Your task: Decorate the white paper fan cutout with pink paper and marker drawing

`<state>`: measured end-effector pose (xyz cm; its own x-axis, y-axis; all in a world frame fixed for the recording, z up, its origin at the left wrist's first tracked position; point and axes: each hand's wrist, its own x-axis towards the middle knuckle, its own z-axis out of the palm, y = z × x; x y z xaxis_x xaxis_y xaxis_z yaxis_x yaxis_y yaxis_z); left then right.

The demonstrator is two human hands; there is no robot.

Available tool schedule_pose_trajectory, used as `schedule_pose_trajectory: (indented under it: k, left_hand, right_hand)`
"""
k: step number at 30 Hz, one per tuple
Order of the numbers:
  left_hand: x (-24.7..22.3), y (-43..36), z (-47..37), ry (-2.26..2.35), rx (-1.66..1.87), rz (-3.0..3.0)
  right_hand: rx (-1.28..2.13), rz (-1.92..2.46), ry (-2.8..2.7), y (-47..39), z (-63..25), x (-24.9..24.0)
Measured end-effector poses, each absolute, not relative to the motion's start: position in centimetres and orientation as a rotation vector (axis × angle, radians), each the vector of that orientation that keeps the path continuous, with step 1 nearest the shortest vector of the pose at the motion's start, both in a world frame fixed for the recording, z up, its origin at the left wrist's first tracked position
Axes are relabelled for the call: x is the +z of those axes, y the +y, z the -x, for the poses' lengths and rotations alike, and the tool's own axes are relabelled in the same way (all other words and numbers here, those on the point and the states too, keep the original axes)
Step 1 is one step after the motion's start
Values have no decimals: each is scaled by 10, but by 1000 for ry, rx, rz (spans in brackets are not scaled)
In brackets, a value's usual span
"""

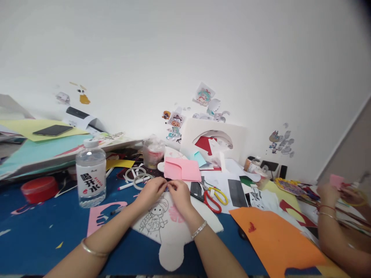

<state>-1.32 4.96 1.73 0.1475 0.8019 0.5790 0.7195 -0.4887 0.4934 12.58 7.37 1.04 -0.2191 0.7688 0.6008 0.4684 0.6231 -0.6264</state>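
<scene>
Blue table (66,239) is spanning the lower frame, smooth-topped, paper scraps lying about. Orange sheet (278,239) is covering the lower right, flat, one notched edge. White fan-shaped card (169,235) is lying lower center, under the hands: stiff-looking, rounded handle tab pointing down, black line drawing of a braided figure on its left half, pink patch near the right hand. Clear plastic bottle (91,173) is standing upright left of center, ribbed near the base, printed label.

Left hand (155,188) and right hand (179,192) are working mid-frame at the card's top edge. Both are curling their fingers in, fingertips meeting or almost; can't tell if either is pinching anything, too small and covered.

Pink folded paper (182,170) is resting just above them, matte, creased. Red round tub (39,190) is sitting far left. Scissors (205,197) with red and yellow loops are lying right of the right hand. Smooth metal bangle (93,250) is circling the left wrist; glittery bracelet (199,229) is circling the right.
</scene>
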Motion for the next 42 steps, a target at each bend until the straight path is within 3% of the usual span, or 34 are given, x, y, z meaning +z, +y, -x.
schedule_pose_trajectory:
  k: [14, 25, 42]
  left_hand:
    - [19, 46, 12, 1578, 1261, -2304]
    - [18, 55, 11, 1385, 1344, -1855]
    - [14, 56, 13, 1075, 1365, -1317]
  right_hand:
    - [80, 1091, -1897, 75, -130, 10]
    - [467, 861, -1792, 78, -130, 13]
    - [392, 680, -1906, 80, -126, 6]
